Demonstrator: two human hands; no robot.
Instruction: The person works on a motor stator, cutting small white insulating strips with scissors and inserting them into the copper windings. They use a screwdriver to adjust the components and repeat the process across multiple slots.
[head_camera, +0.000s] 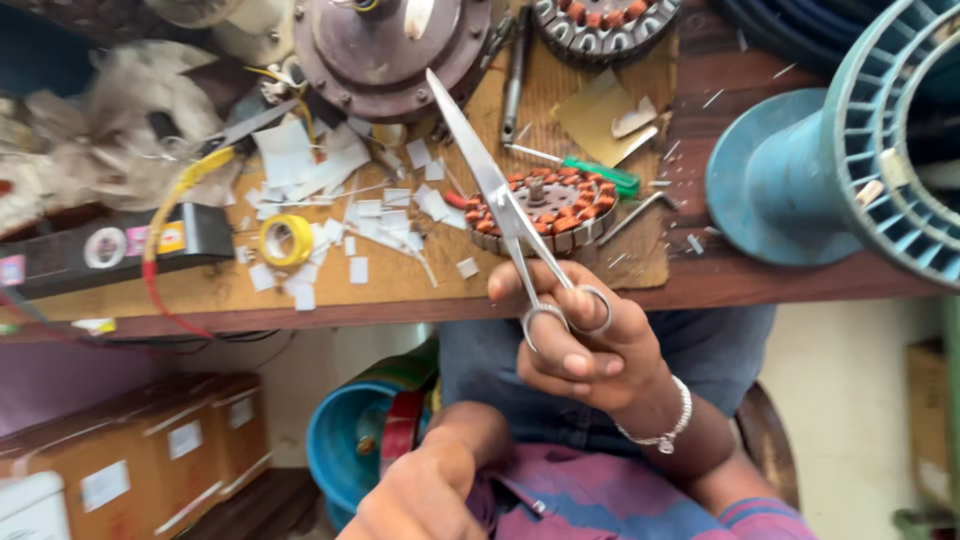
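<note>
My right hand (585, 345) grips the ring handles of a pair of steel scissors (487, 180); the closed blades point up and left over the wooden bench (400, 285). Just behind the blades lies a small round stator with copper windings (560, 205). My left hand (415, 495) is low in front of my lap, fingers curled; whether it holds anything is hidden. Several white paper scraps (340, 190) litter the bench to the left of the scissors.
A large teal plastic spool (840, 170) lies on the right. A round motor housing (390, 50) and a second wound stator (600, 25) sit at the back. Yellow tape roll (285, 240), green-handled screwdriver (595, 175), blue bucket (350, 440) and cardboard boxes (150, 450) below.
</note>
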